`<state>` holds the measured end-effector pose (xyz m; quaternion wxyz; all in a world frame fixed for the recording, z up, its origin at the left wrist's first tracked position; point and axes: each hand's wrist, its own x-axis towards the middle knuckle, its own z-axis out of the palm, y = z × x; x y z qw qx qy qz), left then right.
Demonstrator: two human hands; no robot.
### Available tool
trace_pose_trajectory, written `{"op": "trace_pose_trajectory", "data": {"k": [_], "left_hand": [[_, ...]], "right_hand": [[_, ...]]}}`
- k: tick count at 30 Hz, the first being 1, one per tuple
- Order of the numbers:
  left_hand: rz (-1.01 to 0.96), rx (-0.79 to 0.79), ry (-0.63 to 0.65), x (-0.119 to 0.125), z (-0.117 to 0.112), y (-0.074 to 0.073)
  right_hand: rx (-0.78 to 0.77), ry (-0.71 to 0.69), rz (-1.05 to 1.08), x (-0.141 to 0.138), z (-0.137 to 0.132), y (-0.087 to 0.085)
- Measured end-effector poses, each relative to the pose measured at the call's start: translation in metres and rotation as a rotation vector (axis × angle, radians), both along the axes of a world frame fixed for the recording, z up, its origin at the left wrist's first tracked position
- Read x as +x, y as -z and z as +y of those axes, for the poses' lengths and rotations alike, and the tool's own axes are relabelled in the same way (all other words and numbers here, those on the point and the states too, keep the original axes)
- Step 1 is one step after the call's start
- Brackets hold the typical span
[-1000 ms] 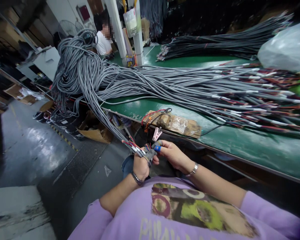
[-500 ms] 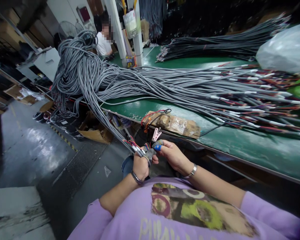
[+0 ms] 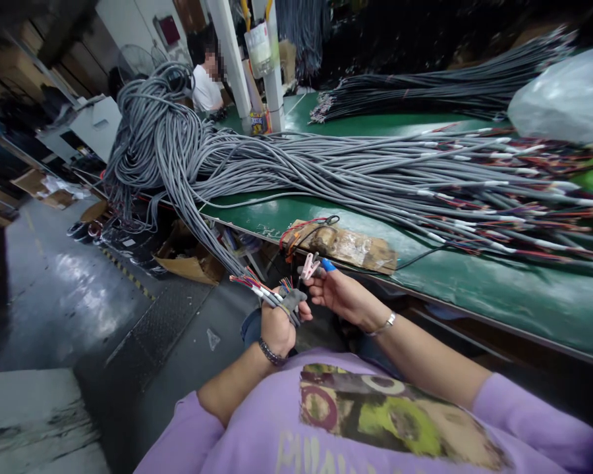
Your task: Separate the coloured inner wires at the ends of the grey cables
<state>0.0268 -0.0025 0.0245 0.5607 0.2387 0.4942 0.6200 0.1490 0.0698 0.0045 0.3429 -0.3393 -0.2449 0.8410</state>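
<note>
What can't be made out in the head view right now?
Head view throughout:
Gripped stretch of held cables: hidden by left hand.
Whether right hand touches pink clip: overlap hides it.
Some tips of spread cables: cut off by right edge.
Lettering on yellow-blue packet: too small.

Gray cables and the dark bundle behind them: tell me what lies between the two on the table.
In the head view, a narrow strip of green tabletop shows between the gray cables and the dark bundle.

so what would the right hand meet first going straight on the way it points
Probably the pink clip, close to the right hand; depth is unclear, so they may already touch.
</note>
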Motion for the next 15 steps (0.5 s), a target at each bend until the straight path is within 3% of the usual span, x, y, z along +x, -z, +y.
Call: {"op": "trace_pose_trajectory", "data": {"k": [3, 8, 10, 15], "left_hand": [[0.001, 0.008, 0.003, 0.003, 0.003, -0.002], [-0.009, 0.004, 0.022, 0.005, 0.009, 0.000], [-0.012, 0.000, 0.035, 0.005, 0.011, 0.001], [-0.015, 0.016, 0.056, 0.007, 0.013, 0.004]], "right_hand": [[0.136, -0.025, -0.006, -0.005, 0.003, -0.006], [0.462, 0.219, -0.270, -0.012, -0.001, 0.000], [0.462, 0.226, -0.249, -0.013, 0.000, 0.004], [0.282, 0.079, 0.035, -0.016, 0.008, 0.005]]}}
